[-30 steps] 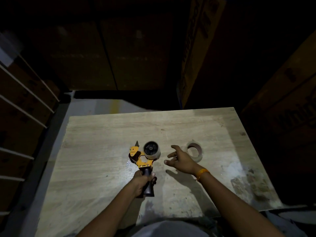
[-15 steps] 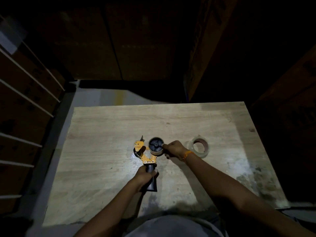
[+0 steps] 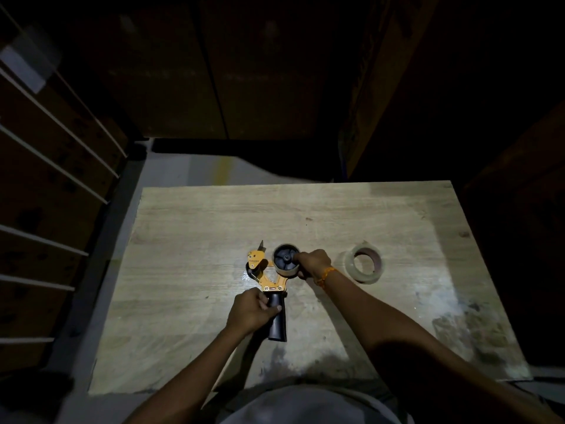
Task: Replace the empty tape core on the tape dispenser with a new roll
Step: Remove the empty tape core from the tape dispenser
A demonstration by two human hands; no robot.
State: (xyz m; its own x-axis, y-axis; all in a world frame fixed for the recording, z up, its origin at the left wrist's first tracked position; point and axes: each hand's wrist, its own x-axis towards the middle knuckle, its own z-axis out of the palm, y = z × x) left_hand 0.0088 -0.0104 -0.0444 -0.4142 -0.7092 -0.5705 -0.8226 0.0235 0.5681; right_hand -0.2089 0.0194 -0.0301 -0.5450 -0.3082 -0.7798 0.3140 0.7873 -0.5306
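Note:
An orange tape dispenser [image 3: 265, 275] with a black handle lies flat near the middle of the wooden table [image 3: 198, 224]. My left hand [image 3: 250, 312] is closed around the handle. The empty tape core [image 3: 286, 261] sits on the dispenser's black hub. My right hand [image 3: 313, 263] grips the core's right side, with the thumb over its rim. A new roll of clear tape [image 3: 365, 266] lies flat on the table to the right of my right hand, apart from it.
Dark cardboard boxes [image 3: 214, 71] stand behind and to the right of the table. A rack with white rails [image 3: 46, 154] runs along the left. The table's near right surface is stained [image 3: 464, 328].
My right hand moved left from beside the new roll to the dispenser and closed on the empty core. My left hand kept its hold on the handle.

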